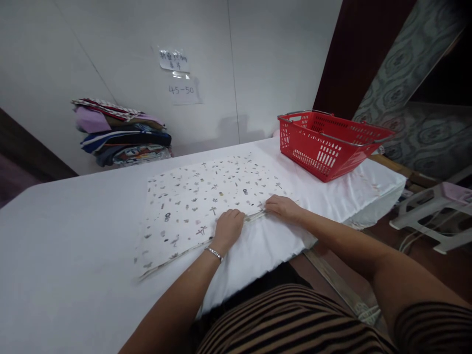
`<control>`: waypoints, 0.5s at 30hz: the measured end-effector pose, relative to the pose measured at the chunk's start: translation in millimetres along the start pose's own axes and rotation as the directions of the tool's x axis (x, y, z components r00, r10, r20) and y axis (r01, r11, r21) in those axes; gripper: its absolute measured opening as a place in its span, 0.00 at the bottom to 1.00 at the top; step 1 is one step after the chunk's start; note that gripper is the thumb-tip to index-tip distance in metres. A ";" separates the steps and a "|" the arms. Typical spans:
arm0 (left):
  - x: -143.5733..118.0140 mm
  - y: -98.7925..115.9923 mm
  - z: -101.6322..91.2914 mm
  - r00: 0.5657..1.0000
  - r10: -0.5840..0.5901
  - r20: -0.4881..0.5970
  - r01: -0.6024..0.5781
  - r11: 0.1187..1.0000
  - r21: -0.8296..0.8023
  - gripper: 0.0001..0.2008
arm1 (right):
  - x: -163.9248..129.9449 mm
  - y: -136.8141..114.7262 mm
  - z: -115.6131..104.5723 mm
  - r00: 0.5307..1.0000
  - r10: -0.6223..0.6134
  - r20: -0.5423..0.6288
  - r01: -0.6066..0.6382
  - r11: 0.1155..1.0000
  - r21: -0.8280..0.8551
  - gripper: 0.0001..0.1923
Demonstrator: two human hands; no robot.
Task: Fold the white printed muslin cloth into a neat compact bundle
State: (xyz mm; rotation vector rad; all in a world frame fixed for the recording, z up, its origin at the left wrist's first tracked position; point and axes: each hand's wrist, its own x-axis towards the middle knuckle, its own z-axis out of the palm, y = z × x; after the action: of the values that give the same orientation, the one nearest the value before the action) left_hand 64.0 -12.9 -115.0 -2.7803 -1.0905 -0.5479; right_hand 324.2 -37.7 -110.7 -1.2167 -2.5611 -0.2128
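Observation:
A white cloth (191, 204) printed with small palm trees, birds and other dark motifs lies spread on the white-covered table (73, 236). Its near edge looks folded or doubled. Over the middle of that edge my left hand (230, 228) is closed, fingers bent onto the fabric, with a silvery bracelet at the wrist. Farther right along the same edge, my right hand (283, 207) pinches the cloth near its right corner. Both thumbs are mostly hidden.
A red plastic shopping basket (313, 152) with metal handles stands at the table's right end. A stack of folded fabrics (125, 135) sits at the back left by the wall. Paper signs (180, 81) are taped there. A pale plastic stool (435, 211) stands on the floor at right.

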 end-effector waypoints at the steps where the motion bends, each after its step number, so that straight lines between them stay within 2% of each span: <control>1: -0.1 0.1 -0.3 1.000 0.005 0.000 -0.005 1.000 0.014 0.10 | 0.7 1.4 -0.2 1.000 0.014 0.007 -0.014 1.000 0.001 0.12; 7: -0.2 -0.1 -3.1 0.999 0.008 0.040 -0.009 1.000 0.012 0.11 | 5.8 7.7 -3.7 0.996 0.066 0.064 -0.069 0.997 0.045 0.11; 12: 1.3 -2.7 -1.8 0.998 0.028 0.051 -0.028 1.000 0.006 0.12 | 7.4 4.6 0.3 0.996 0.077 -0.034 -0.080 0.994 -0.073 0.11; 15: 0.5 -2.6 1.0 0.994 0.079 0.073 -0.081 0.996 0.025 0.12 | 4.2 -0.6 5.5 0.999 0.023 -0.033 -0.027 0.995 -0.099 0.12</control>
State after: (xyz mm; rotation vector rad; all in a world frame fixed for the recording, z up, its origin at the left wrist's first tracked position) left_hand 62.9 -10.5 -115.7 -2.8248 -0.9872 -0.4234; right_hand 320.1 -33.5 -114.6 -1.2693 -2.5336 -0.3553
